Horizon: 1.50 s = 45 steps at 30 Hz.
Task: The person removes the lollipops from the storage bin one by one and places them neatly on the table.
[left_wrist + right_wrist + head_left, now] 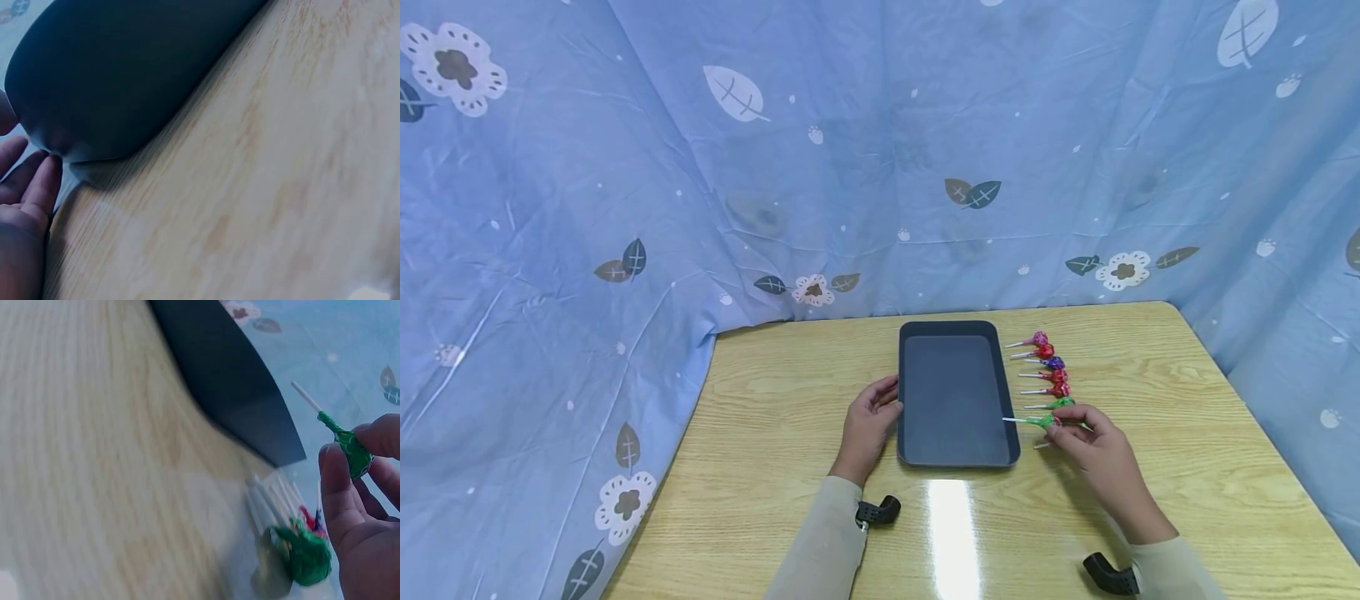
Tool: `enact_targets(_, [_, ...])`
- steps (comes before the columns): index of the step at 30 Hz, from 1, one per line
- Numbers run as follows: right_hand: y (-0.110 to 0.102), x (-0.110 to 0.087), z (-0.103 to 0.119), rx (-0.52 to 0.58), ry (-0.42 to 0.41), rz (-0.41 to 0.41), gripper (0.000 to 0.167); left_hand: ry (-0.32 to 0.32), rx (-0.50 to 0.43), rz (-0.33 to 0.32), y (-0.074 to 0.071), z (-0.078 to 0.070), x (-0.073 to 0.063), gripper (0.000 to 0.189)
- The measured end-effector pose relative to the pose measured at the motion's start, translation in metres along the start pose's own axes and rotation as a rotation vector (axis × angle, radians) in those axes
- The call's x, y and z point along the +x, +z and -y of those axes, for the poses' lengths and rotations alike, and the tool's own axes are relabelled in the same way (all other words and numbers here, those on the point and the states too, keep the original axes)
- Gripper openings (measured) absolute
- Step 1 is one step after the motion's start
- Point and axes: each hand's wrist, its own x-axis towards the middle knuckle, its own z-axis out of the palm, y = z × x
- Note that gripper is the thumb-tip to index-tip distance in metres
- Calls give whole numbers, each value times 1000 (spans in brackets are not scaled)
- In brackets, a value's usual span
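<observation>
A dark grey rectangular tray lies on the table. My left hand touches the outside of its left wall, with loosely bent fingers against that wall in the left wrist view. Beyond the tray's right wall, my right hand pinches a green-wrapped lollipop by its candy end between thumb and fingers. Its white stick points left over the tray's right rim in the head view. Under the right hand in its wrist view lie another green lollipop and a pale one.
Right of the tray, several lollipops lie in a column with sticks pointing left, among them a pink one, a purple one and a red one. A blue patterned curtain hangs behind the wooden table.
</observation>
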Motion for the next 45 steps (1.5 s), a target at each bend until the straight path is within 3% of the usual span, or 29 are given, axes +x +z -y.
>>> enact_targets(5, [-9, -4, -5, -76, 15, -27, 34, -4, 3, -7, -1, 0, 0, 47])
enact_targets(22, [-32, -19, -15, -177, 70, -34, 40, 2, -9, 6, -3, 1, 1, 47])
enact_targets(37, [-40, -24, -21, -277, 144, 6, 42, 19, -14, 14, -3, 2, 1, 47])
enact_targets(45, [-41, -22, -24, -268, 156, -4, 40, 4, -3, 11, -2, 3, 2, 47])
